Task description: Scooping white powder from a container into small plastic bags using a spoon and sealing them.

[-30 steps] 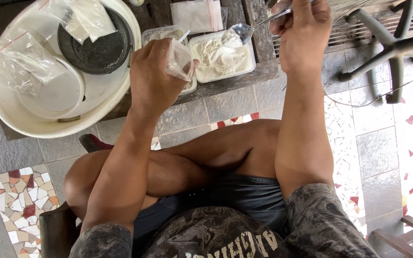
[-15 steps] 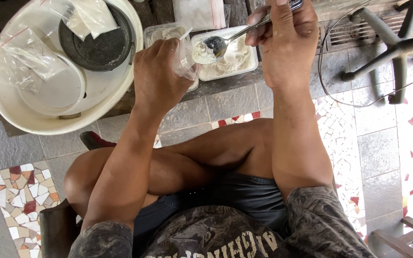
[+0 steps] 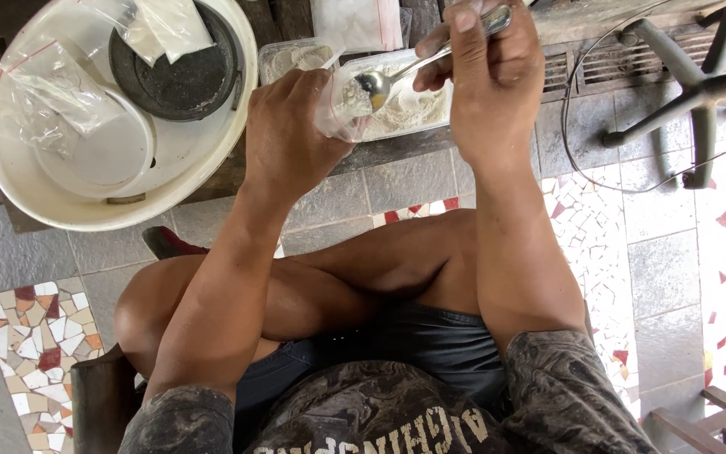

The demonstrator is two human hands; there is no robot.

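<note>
Seated cross-legged on a grey tiled floor [image 3: 10, 244], facing a low dark wooden bench [image 3: 227, 181].

Left hand [image 3: 291, 134]: grip closed around a small clear plastic bag [image 3: 339, 111], held upright just above the bench edge, mouth turned towards the right and pinched open by the fingers.

Right hand [image 3: 485, 92]: grip closed narrowly on the handle of a long metal spoon [image 3: 418, 65], thumb on top, handle sloping up and to the right. Spoon bowl loaded with pale greyish powder, sitting right at the bag's mouth, partly inside by the look of it.

Just behind the bag, a rectangular clear plastic tray of the same pale powder [image 3: 418, 113]; beside it to the left, a second similar tray [image 3: 291, 57].

Step in hand, as judged from this: filling the bag, spoonful at the point of tipping. Calls for a steady, open bag mouth and a slow roll of the spoon, since any powder off the edge lands on the bench or the floor.

Further left on the bench, a large round white plastic basin [image 3: 212, 172] holding a dark round dish [image 3: 182, 63] and several loose clear bags [image 3: 52, 92].
</note>
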